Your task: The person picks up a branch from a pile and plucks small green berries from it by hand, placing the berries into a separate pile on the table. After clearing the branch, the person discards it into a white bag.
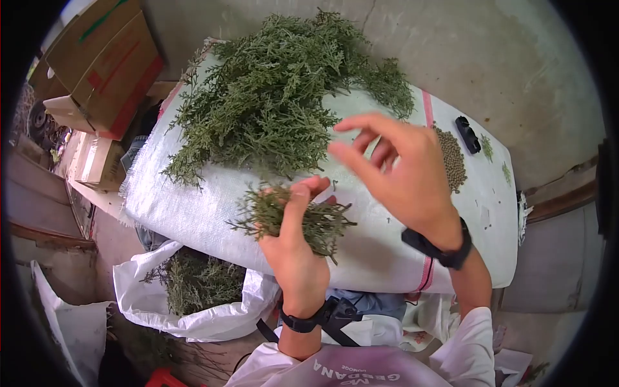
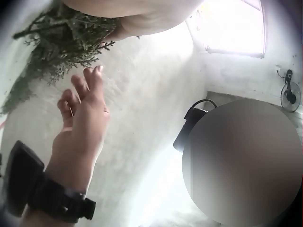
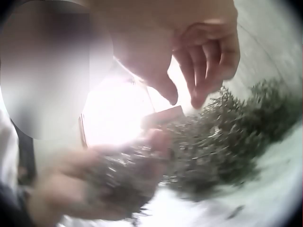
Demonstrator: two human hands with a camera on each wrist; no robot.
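Green leafy sprigs [image 1: 322, 222] are bunched in our left hand [image 1: 293, 255], fingers curled round them, above the white woven sack [image 1: 193, 213] covering the counter. Our right hand [image 1: 403, 177] hangs beside, fingers loose, holding nothing.

Held sprigs [image 3: 118, 184] blurred (right-wrist view), cardboard boxes [image 1: 103, 64] cut off

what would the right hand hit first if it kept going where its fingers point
Probably the big pile of green sprigs on the white sack; the right hand looks raised, so depth is unclear.
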